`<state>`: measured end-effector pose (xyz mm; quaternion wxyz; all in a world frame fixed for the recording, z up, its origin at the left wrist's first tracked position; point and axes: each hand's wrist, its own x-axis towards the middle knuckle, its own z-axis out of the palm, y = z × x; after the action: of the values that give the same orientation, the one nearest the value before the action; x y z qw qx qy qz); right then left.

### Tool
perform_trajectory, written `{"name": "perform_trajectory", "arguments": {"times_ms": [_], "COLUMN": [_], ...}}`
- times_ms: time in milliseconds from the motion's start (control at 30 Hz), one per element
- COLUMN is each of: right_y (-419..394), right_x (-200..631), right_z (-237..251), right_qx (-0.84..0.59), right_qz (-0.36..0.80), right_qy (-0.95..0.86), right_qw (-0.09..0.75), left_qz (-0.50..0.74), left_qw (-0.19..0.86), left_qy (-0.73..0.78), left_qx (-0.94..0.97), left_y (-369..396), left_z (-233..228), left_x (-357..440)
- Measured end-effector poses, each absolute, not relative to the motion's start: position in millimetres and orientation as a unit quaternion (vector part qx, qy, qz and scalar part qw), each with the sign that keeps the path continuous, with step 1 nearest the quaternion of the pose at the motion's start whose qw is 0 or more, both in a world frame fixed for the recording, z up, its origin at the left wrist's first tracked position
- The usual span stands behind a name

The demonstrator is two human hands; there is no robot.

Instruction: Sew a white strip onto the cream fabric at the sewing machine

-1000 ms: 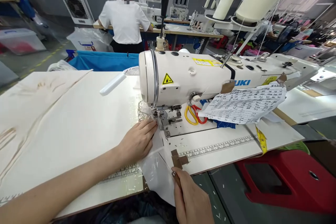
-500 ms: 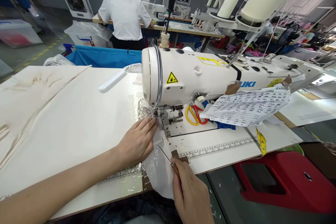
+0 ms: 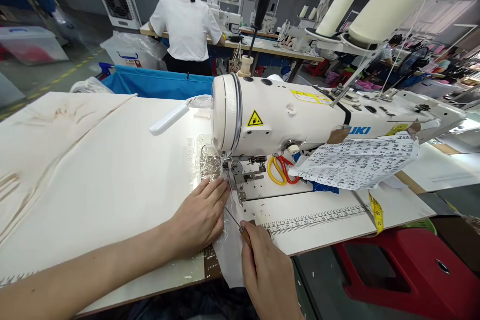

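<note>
At the presser foot: white fabric (image 3: 230, 240) runs from the table edge up toward the needle.
Left hand (image 3: 200, 215): flat, fingers spread narrowly, pressing the fabric just left of the foot; the nearer hand.
Right hand (image 3: 268, 272): closed around a thin awl (image 3: 234, 220), tip angled up-left toward the foot.

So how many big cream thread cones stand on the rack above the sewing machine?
2: one large cream thread cone at the top right, a slimmer cream thread cone left of it. Small spools farther back belong to other stations.
</note>
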<state>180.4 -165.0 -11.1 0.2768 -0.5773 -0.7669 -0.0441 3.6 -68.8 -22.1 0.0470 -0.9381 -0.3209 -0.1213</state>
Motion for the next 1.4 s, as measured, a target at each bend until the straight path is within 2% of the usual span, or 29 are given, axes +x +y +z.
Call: {"name": "perform_trajectory", "arguments": {"times_ms": [367, 767, 1033, 1400], "right_y": [-156, -137, -137, -142], "right_x": [175, 167, 162, 163], "right_z": [-14, -16, -15, -11], "right_qx": [-0.576, -0.567, -0.563, -0.569], "right_qz": [-0.024, -0.072, -0.042, -0.025], "right_qy": [-0.772, -0.775, -0.768, -0.763], "right_qw": [0.269, 0.269, 0.303, 0.306], "left_qz": [-0.150, -0.122, -0.150, -0.172], "left_qw": [0.041, 0.033, 0.103, 0.077], "left_qy": [-0.325, -0.379, -0.356, -0.341], "left_qx": [-0.933, -0.917, -0.917, -0.921], "left_y": [-69, -52, -31, -58], "left_z": [-18, -12, -21, -23], "left_x": [4, 5, -4, 9]}}
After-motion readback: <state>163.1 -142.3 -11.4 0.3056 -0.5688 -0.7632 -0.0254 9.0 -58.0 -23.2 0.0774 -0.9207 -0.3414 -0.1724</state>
